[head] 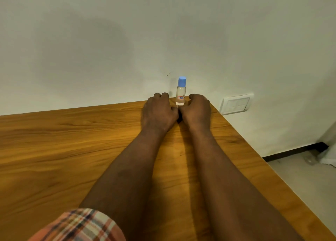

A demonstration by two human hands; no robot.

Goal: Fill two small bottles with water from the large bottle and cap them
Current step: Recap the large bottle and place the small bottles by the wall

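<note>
We see one small bottle (181,93) standing upright at the far edge of the bench (72,140), close to the wall (163,31). Its blue cap (182,81) is on, and the clear body appears to hold water, though we cannot read the level with any certainty. It carries a small handwritten label.

Our left hand (158,111) and right hand (197,109) lie side by side on the bench just in front of the bottle, one at each side of its base. The fingers of both curl downward and away from us. We cannot tell whether either hand grips anything or touches the bottle. A dark patch (179,118) sits between the two hands; it may be shadow or a small thing, and we cannot say which.

We judge the task well along, at least for this bottle: it looks filled and capped. The second small bottle and the large bottle are out of view, so we cannot confirm that the other half is done. If it is not, filling and capping that second bottle is what is left.
</note>
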